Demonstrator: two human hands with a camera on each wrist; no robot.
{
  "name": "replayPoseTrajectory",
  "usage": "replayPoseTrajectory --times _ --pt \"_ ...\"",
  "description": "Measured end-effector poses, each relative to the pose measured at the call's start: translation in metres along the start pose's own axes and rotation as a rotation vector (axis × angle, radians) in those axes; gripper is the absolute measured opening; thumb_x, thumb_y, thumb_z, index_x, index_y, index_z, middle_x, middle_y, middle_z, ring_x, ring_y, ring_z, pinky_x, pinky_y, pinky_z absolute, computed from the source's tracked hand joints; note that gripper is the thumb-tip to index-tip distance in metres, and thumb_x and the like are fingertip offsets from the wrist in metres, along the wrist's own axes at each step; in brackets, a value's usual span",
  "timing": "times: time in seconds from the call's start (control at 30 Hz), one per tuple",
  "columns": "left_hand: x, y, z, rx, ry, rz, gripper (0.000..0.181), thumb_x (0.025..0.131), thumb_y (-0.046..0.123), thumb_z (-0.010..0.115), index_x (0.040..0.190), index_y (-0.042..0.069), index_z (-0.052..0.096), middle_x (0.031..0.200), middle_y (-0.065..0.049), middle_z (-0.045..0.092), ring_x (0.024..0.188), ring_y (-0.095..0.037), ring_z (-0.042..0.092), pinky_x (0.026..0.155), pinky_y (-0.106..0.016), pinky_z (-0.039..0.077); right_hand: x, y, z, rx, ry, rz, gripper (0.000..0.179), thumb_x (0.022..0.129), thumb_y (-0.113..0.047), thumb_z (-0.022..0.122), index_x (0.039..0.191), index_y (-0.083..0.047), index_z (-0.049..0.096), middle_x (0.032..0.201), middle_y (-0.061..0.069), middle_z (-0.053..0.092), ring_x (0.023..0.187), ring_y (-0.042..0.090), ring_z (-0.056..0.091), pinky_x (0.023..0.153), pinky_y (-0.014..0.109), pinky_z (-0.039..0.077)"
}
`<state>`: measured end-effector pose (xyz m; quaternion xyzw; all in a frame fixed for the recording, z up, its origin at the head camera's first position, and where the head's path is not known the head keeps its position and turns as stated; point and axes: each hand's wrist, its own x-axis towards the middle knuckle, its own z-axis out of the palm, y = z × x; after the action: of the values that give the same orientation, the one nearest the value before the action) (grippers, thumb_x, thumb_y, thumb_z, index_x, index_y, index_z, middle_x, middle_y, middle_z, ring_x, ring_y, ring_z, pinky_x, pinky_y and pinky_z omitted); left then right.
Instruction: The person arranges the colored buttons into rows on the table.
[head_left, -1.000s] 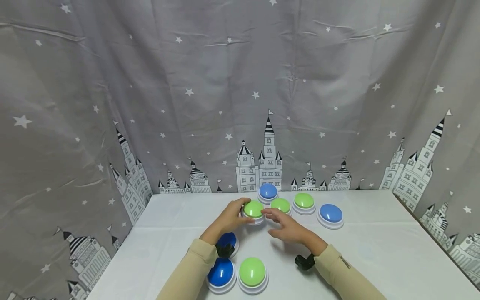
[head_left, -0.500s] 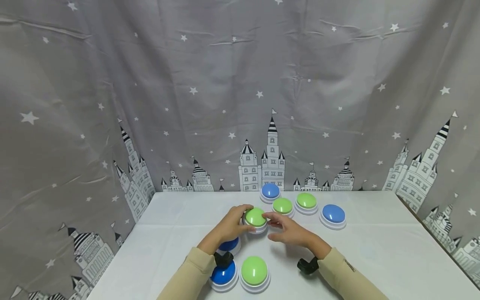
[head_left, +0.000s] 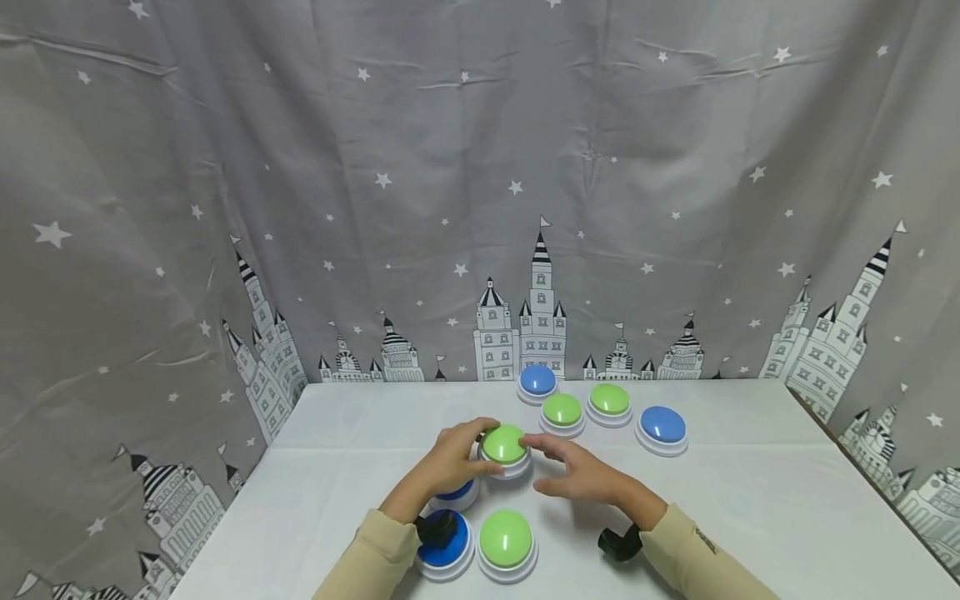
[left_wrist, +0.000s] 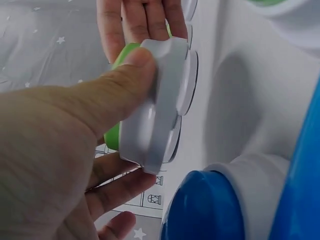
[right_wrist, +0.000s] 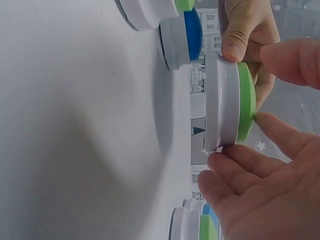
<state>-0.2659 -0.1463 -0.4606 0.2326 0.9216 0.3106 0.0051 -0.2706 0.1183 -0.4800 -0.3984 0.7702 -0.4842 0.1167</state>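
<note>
A push button (head_left: 504, 444) with a green dome and white base is held up off the white table, and the curtain shows past its underside in the right wrist view. My left hand (head_left: 450, 458) grips its rim from the left, with the thumb (left_wrist: 132, 75) on the near side and fingers around the far side. Fingertips of my right hand (head_left: 577, 471) touch the opposite edge, while its thumb (right_wrist: 292, 60) stays off the button. Beneath the left wrist are two blue buttons (head_left: 444, 550), partly covered, with a green button (head_left: 506, 539) beside them.
Toward the table's back edge stand a blue button (head_left: 537, 380), two green buttons (head_left: 562, 409) and another blue button (head_left: 663, 425) farther right. A grey curtain (head_left: 420, 208) printed with stars and castles hangs behind and around the white table (head_left: 735, 500).
Both hands have brought the green button back toward me, away from the back row, and widened its gap to the green button behind it. The other buttons stay where they were.
</note>
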Motion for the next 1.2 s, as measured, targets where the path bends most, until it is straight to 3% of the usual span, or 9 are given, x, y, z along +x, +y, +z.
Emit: replayPoseTrajectory --times 0.23,0.4,0.7,1.2 --pt "-0.007 0.002 0.003 -0.073 -0.042 -0.003 0.069 0.082 0.039 0.079 0.140 0.012 0.051 0.131 0.000 0.059 0.116 -0.019 0.055 0.092 -0.040 0.050 -0.008 -0.004 0.004 -0.010 -0.018 0.001 0.061 0.092 -0.011 0.067 0.146 0.000 0.041 0.151 0.013 0.043 0.140 0.033 0.036 0.113 0.052 0.029" --pt "-0.010 0.002 0.002 -0.107 -0.058 -0.007 0.068 0.081 0.037 0.081 0.138 0.012 0.052 0.130 0.000 0.059 0.117 -0.021 0.055 0.095 -0.042 0.049 -0.011 -0.004 0.007 -0.016 -0.025 -0.006 0.064 0.092 -0.016 0.067 0.147 0.000 0.040 0.152 0.015 0.040 0.141 0.035 0.034 0.114 0.052 0.027" --pt "-0.014 -0.004 0.011 -0.089 -0.085 -0.048 0.070 0.077 0.045 0.082 0.135 0.019 0.054 0.124 0.009 0.060 0.112 -0.013 0.056 0.097 -0.039 0.048 -0.018 -0.004 0.014 -0.021 -0.049 0.075 0.062 0.093 -0.015 0.066 0.149 -0.005 0.041 0.154 0.012 0.039 0.141 0.035 0.034 0.113 0.051 0.029" --pt "-0.020 -0.002 0.012 -0.026 -0.076 0.009 0.068 0.075 0.045 0.082 0.131 0.017 0.056 0.122 0.006 0.062 0.109 -0.014 0.059 0.094 -0.038 0.050 -0.021 -0.004 0.020 -0.001 -0.058 0.093 0.061 0.092 -0.016 0.067 0.147 -0.006 0.042 0.153 0.007 0.041 0.142 0.028 0.034 0.115 0.042 0.028"
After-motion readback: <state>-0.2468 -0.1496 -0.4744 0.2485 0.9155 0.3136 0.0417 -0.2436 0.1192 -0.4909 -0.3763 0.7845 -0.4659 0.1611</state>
